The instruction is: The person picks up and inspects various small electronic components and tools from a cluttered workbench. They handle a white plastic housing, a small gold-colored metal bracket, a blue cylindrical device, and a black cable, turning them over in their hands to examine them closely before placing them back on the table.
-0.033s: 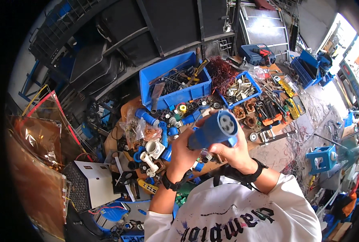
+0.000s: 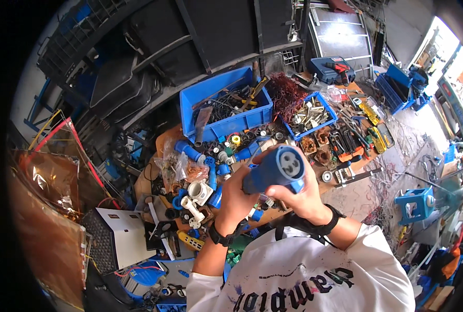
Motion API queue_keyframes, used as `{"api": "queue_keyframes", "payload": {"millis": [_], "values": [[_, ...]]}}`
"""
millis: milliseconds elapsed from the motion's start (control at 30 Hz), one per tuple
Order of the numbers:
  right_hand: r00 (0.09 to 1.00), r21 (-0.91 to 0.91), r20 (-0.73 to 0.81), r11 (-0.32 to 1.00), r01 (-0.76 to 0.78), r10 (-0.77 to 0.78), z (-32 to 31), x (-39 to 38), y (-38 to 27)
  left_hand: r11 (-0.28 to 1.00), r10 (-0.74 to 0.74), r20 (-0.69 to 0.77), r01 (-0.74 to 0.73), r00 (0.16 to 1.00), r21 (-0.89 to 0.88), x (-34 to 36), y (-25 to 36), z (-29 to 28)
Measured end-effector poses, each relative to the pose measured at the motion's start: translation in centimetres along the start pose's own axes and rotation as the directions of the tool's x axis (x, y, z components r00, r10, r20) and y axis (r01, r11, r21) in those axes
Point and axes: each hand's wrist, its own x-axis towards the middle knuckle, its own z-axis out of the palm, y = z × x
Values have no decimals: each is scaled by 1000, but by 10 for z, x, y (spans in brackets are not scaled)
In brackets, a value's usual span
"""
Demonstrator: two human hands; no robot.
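Both my hands hold a blue industrial power connector (image 2: 269, 174) up above the workbench. Its round end, with a grey face and several dark holes, points to the upper right. My left hand (image 2: 235, 196) is wrapped round the back end of the body, its fingers partly hidden behind it. My right hand (image 2: 305, 202) grips the holed end from the right, with the thumb lying along the underside. Dark bands circle both wrists. Below and left of the hands lie a white pipe fitting (image 2: 192, 209) and a white square socket housing (image 2: 199, 191).
A blue crate (image 2: 234, 122) of cables and tools stands at the back, beside tangled reddish wire (image 2: 288, 96) and a blue tray (image 2: 297, 136) of metal parts. Pliers and screwdrivers (image 2: 346, 143) lie to the right. An open white-lidded box (image 2: 127, 236) is at the left.
The connector has turned slightly in my hands, and its holed face now sits a little lower and further left. Both hands keep their hold; the bench looks the same.
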Motion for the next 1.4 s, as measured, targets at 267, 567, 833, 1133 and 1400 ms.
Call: {"api": "queue_keyframes", "payload": {"millis": [267, 567, 833, 1133, 1400], "values": [[957, -318, 241, 919, 233, -159, 8, 8, -5, 993, 4, 104, 8, 995, -114, -4, 3, -7], [877, -520, 470, 773, 364, -97, -3, 17, -7, 844, -245, 23, 225, 969, -487, -27, 26, -34], [773, -694, 634, 428, 579, -18, 20, 16, 4, 135, -277, 529, 578, 802, -805, -14, -7, -45], [796, -731, 575, 556, 396, 190, 11, 10, 4, 341, -349, 537, 638, 768, -690, -10, -14, -62], [900, -31, 39, 900, -434, 435, -26, 26, 16, 697, -77, 534, 428, 842, -575, -12, 6, -46]]}}
